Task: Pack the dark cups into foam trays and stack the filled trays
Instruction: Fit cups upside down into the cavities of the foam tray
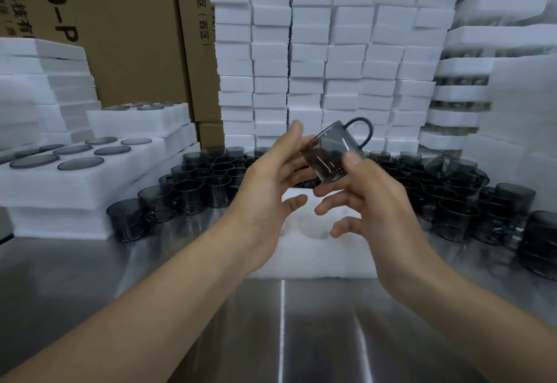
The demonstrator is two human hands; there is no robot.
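Steel counter (180,307): reflective, carries everything listed.

Foam tray stacks (310,60): white, many columns rising as a wall behind the foam tray.

Cardboard boxes (126,36): tall, brown, with printed characters, behind and left of the foam tray.

Filled trays (75,183): stacked left of the foam tray. The top one shows round dark cup rims set flush in its holes, and another filled stack stands behind it.

Loose dark cups (196,183): smoked glass with handles, upright and packed close together, banked behind the foam tray and on both sides of it.

Foam tray (316,259): white, flat on the counter at centre, its round pockets partly hidden by the hands.

Left hand (271,183): above the foam tray, fingers spread and nearly straight, fingertips at the held cup's rim.

Right hand (370,198): above the foam tray, thumb and forefinger pinching the held cup's wall.

Held cup (334,153): dark glass, tilted, handle up and away, between both hands above the foam tray.
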